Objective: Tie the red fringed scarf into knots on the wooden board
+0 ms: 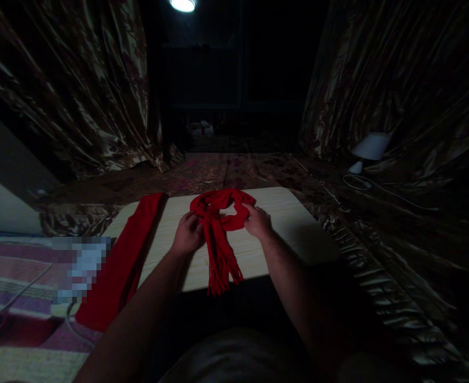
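Observation:
A red scarf (218, 223) lies looped on a light wooden table (286, 218), its fringed ends hanging over the near edge. My left hand (187, 234) is curled, fingers pinching the scarf where the loop meets the tails. My right hand (257, 221) rests on the loop's right side, fingers closed on the fabric. A second red scarf (126, 255) lies stretched out flat along the table's left edge, untouched.
Shiny patterned curtains hang at left and right, with a dark opening between them. A small white lamp (370, 149) with a cord sits at the right. A striped cloth (14, 276) covers the surface at left. A patterned rug lies beyond the table.

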`<move>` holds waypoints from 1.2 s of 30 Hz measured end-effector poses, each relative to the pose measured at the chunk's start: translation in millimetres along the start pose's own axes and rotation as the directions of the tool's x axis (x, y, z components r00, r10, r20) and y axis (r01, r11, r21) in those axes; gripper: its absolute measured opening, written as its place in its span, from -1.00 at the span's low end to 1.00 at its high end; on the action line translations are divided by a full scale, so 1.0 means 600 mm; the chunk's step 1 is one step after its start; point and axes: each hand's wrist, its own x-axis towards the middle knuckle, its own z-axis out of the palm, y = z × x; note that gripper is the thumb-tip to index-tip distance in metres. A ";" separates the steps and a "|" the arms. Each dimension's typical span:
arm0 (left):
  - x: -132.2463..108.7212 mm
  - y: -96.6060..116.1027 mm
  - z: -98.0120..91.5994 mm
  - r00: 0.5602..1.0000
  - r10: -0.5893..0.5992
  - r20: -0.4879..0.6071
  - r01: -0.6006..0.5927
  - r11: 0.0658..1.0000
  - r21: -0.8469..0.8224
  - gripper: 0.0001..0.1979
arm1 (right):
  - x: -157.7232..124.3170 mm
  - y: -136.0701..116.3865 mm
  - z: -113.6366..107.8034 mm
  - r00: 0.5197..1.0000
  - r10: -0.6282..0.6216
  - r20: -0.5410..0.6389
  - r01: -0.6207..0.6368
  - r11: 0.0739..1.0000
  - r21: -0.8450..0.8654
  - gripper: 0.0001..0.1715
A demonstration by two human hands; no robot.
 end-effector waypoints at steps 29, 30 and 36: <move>0.004 0.013 -0.012 0.997 -0.003 0.075 0.014 0.989 -0.147 -0.82 | -0.011 -0.040 -0.002 0.999 -0.020 -0.033 0.021 1.000 0.020 -0.47; 0.004 0.013 -0.013 0.997 0.001 0.074 0.010 0.989 -0.145 -0.83 | -0.011 -0.041 -0.002 1.000 -0.015 -0.010 0.015 1.000 0.015 -0.51; 0.003 0.016 -0.015 0.997 0.024 0.069 -0.015 0.992 -0.126 -0.86 | -0.005 -0.036 0.011 0.998 -0.024 0.058 0.019 0.995 0.093 -0.44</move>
